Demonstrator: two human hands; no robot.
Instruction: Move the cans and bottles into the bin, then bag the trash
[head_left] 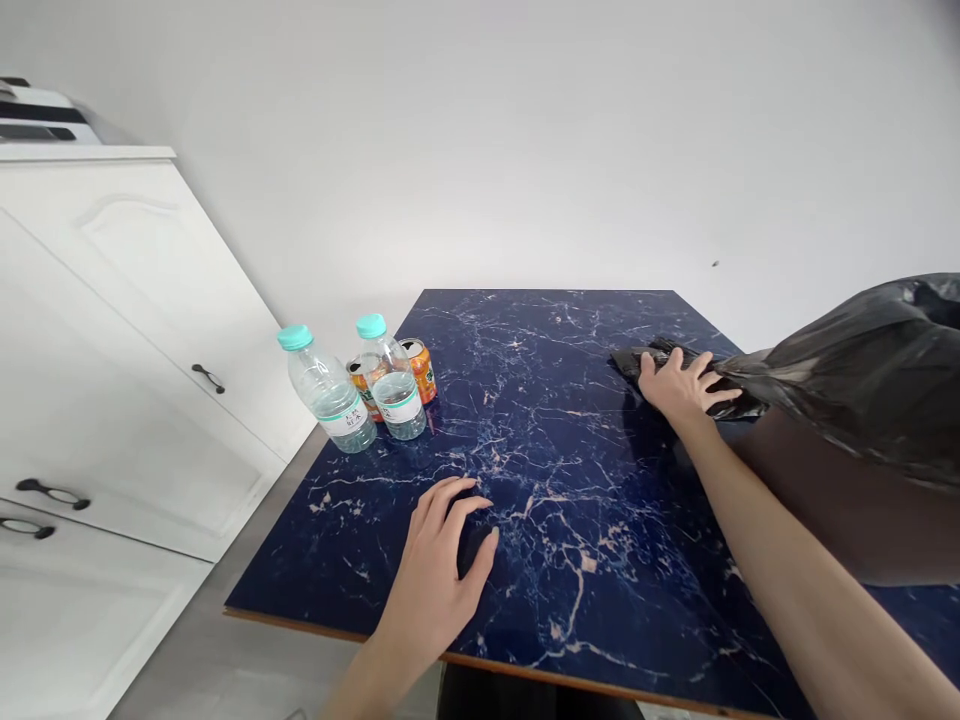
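My right hand (679, 385) lies with fingers spread on the gathered end of a black plastic bag (855, 350), pressing it against the table. The bag stretches right from there over a dark brown, bin-like object (847, 505), partly cut off by the frame. Near the front edge, my left hand (446, 555) rests on the tabletop, fingers lightly bent and apart, holding nothing. Beyond it to the left stand two clear water bottles, one on the left (337, 400) and one on the right (396, 385), both with turquoise caps. Behind them are two orange drink cans (421, 370), partly hidden.
Both hands are over a dark blue marble-patterned table (525, 400) with a brown edge. White cabinets (135, 300) with dark handles stand at the left, a white and black device (45, 115) on top. A white wall (525, 150) rises behind.
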